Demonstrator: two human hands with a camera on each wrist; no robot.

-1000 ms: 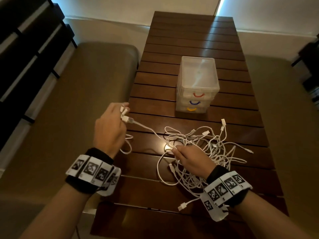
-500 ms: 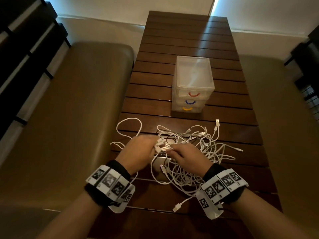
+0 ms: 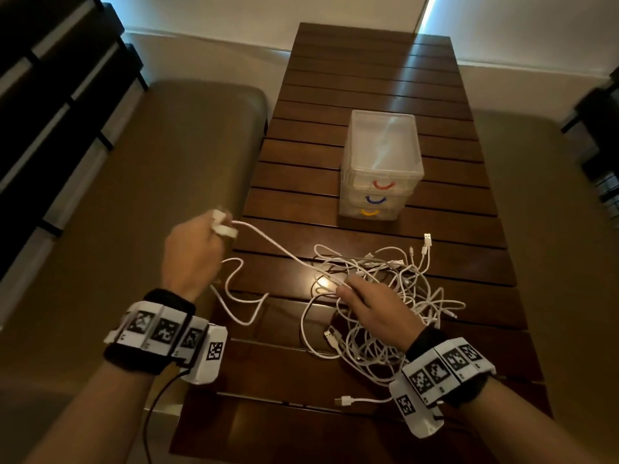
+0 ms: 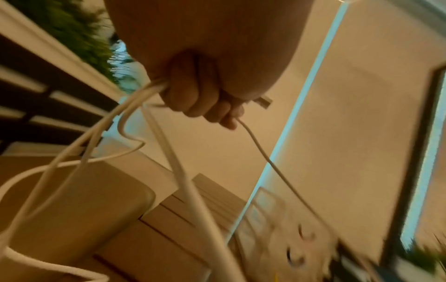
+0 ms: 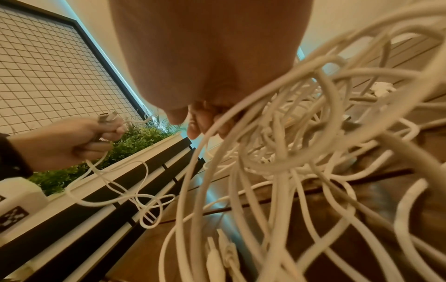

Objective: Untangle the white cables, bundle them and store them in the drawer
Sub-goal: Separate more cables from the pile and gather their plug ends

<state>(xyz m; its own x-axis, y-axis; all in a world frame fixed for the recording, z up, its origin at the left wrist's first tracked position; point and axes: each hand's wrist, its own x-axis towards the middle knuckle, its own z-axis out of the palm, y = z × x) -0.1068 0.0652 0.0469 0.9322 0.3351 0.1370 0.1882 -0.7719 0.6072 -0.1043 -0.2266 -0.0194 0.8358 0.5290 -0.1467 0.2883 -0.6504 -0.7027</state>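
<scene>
In the head view, white plug ends are gripped in the left hand [image 3: 191, 256], and one strand from the cable pile [image 3: 395, 296] on the worktop [image 3: 368, 78] is pinched by the right hand [image 3: 378, 306]. The drawer box [image 3: 382, 169] is seen behind the pile. In the blurry left wrist view, several strands seem held in curled fingers [image 4: 193, 95]. In the right wrist view, the tangle [image 5: 301, 152] is seen under the fingertips [image 5: 195, 126].

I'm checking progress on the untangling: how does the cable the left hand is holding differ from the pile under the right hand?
The pulled cable runs as a taut single strand up to the left hand, lifted off the table; the tangled pile lies knotted on it. The left hand grips the pulled cable's plug ends in curled fingers; the right hand pinches a strand at the tangled pile. Both are white.
</scene>
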